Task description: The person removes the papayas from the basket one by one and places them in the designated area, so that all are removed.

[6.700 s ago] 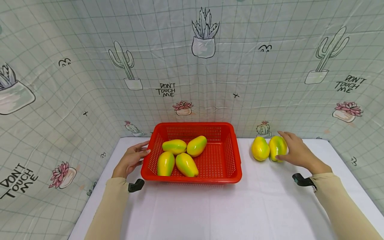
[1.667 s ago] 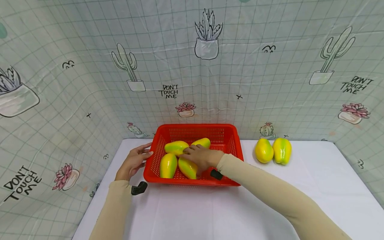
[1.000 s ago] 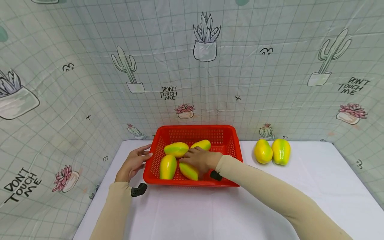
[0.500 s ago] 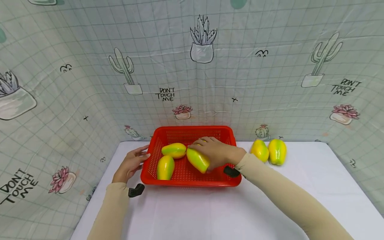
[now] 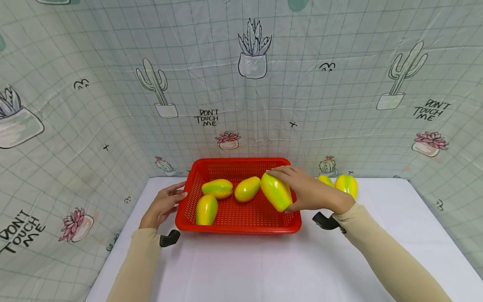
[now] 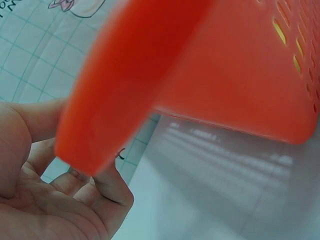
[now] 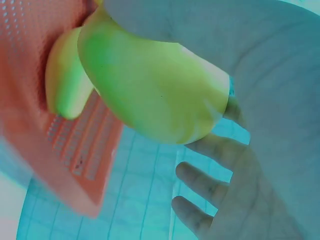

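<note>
My right hand (image 5: 311,188) grips a yellow-green papaya (image 5: 276,192) above the right part of the red plastic basket (image 5: 241,229). In the right wrist view the thumb lies across the held papaya (image 7: 150,85), and some fingers spread below it. My left hand (image 5: 163,206) holds the basket's left rim, thumb on the rim and fingers beneath, as the left wrist view shows. Three papayas lie in the basket: one at the back left (image 5: 217,188), one at the front left (image 5: 206,209), one near the middle (image 5: 247,189).
Two more papayas stand on the white table to the right of the basket: one (image 5: 346,186) partly hidden by my right wrist, the other (image 5: 325,180) mostly hidden. A patterned cloth wall (image 5: 279,96) rises close behind the basket.
My right hand came from the papayas at right into the basket, took hold of the front middle papaya, then lifted it and moved right. The left hand stays on the rim.
</note>
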`<state>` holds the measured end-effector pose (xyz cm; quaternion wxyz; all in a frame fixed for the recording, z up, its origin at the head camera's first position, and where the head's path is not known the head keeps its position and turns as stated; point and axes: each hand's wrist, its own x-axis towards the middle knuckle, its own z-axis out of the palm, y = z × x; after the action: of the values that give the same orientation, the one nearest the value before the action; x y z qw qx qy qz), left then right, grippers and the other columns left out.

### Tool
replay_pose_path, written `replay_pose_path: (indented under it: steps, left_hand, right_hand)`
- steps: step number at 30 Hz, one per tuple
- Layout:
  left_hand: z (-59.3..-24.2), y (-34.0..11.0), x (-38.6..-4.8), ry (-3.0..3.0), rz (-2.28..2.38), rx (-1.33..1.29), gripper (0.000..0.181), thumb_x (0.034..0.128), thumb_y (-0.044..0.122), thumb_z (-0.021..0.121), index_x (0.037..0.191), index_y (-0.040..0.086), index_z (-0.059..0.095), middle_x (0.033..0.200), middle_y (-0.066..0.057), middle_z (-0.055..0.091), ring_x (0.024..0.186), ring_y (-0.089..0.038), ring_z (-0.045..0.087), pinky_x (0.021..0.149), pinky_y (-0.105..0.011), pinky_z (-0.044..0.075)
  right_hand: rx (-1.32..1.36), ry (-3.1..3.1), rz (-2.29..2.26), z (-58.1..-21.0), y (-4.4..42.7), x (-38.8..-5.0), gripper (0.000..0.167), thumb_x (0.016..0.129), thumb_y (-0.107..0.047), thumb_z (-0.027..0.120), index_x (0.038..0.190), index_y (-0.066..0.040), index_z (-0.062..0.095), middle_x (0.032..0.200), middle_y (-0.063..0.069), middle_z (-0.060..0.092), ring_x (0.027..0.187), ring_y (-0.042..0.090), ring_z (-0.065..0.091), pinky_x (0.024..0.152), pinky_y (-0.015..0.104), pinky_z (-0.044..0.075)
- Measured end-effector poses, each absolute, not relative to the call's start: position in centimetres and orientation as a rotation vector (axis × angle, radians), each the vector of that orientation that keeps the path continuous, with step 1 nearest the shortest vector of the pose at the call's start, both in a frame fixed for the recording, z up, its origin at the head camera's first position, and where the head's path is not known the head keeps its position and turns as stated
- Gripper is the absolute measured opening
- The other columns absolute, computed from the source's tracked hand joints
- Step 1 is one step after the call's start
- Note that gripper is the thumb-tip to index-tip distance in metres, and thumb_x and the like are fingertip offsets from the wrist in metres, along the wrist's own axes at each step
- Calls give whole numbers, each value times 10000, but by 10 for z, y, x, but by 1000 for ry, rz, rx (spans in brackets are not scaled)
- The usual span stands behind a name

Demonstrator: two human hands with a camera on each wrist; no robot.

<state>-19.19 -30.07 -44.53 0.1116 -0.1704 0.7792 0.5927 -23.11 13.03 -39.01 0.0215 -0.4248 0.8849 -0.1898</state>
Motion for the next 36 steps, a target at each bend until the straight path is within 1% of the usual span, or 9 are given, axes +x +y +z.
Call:
replay_pose_path:
  steps: [6, 11, 13, 16, 18, 23, 25, 31, 36]
  left_hand:
    - [-446, -300, -192, 2286, 1738, -506, 639, 1084, 210, 612, 1664, 145, 351, 1603, -238, 413, 1325, -380, 532, 1029, -379, 537]
    - [-445, -300, -192, 2292, 1732, -519, 645, 1081, 218, 619, 1664, 151, 353, 1605, -232, 416, 1321, -376, 533, 1024, -374, 534]
    - [-445, -299, -192, 2295, 1730, -520, 640, 1082, 216, 618, 1662, 146, 356, 1600, -236, 420, 1317, -378, 534, 1004, -363, 541]
    - [-444, -299, -192, 2296, 1728, -517, 634, 1084, 209, 613, 1660, 140, 358, 1595, -241, 423, 1315, -380, 537, 987, -353, 552]
    - [-444, -299, -192, 2293, 1729, -511, 629, 1087, 202, 607, 1660, 133, 357, 1590, -247, 424, 1313, -380, 538, 963, -337, 557]
    - [-443, -299, -192, 2289, 1727, -516, 632, 1086, 204, 608, 1661, 140, 354, 1593, -241, 422, 1318, -379, 535, 995, -360, 549]
    - [-443, -299, -192, 2288, 1726, -517, 628, 1087, 202, 606, 1661, 141, 357, 1594, -241, 421, 1316, -378, 535, 989, -358, 550]
    - [-444, -300, -193, 2284, 1729, -512, 623, 1090, 196, 601, 1660, 137, 358, 1584, -246, 425, 1299, -371, 541, 910, -306, 557]
    - [-444, -300, -193, 2290, 1722, -514, 624, 1091, 207, 600, 1660, 136, 356, 1591, -247, 422, 1323, -386, 529, 960, -349, 549]
  right_hand:
    - [-1207, 2801, -686, -391, 163, -222, 1038, 726, -162, 967, 1604, -101, 417, 1587, 105, 469, 1427, 376, 436, 1118, 634, 432]
    - [-1177, 2845, -750, -395, 188, -215, 1008, 726, -102, 938, 1593, -87, 423, 1571, 126, 482, 1408, 382, 441, 1099, 671, 421]
    - [-1171, 2865, -763, -398, 197, -212, 1005, 722, -92, 935, 1587, -78, 424, 1565, 140, 485, 1401, 391, 441, 1091, 683, 418]
    - [-1151, 2888, -783, -403, 210, -207, 1002, 719, -82, 935, 1581, -67, 424, 1559, 158, 483, 1399, 401, 438, 1099, 684, 393]
    - [-1138, 2901, -796, -406, 218, -203, 1010, 714, -81, 947, 1577, -58, 423, 1551, 163, 481, 1385, 399, 443, 1093, 680, 398]
    - [-1134, 2947, -824, -416, 235, -196, 1051, 669, -79, 989, 1563, -59, 436, 1551, 164, 486, 1354, 395, 456, 1041, 691, 426]
    - [-1134, 2969, -830, -421, 242, -193, 1063, 647, -77, 1001, 1553, -49, 444, 1550, 174, 491, 1351, 405, 454, 1031, 706, 419]
    - [-1052, 3009, -825, -432, 262, -186, 1107, 615, -106, 1027, 1546, -19, 434, 1519, 226, 487, 1316, 462, 446, 999, 760, 407]
    - [-993, 3036, -826, -441, 278, -183, 1145, 598, -95, 1034, 1555, -7, 412, 1523, 284, 457, 1296, 518, 445, 972, 771, 397]
